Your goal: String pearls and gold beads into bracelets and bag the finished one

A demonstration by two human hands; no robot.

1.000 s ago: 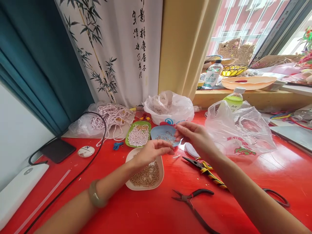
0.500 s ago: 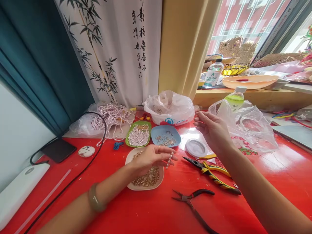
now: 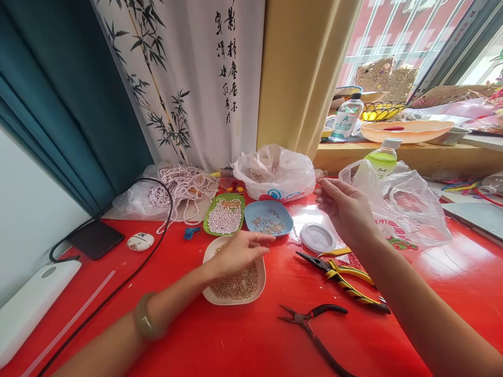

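Observation:
My left hand is over the cream dish of small gold beads, palm down, with its thumb and index finger apart and nothing visible between them. To the right and higher, my right hand pinches its fingertips together in front of the white plastic bag; what they hold is too fine to make out. A short, faint strand of beads shows just right of the blue dish. Behind my left hand is a green dish holding pearly pink beads.
Yellow-black pliers and black-handled pliers lie at the right centre. Beyond them are a round white lid and a clear bag. Bead strings, a phone and a black cable are at left.
The beaded strand that hung at my left fingers is no longer there, and those fingers have opened and drawn slightly left. My right hand keeps its pinch, nearly in place.

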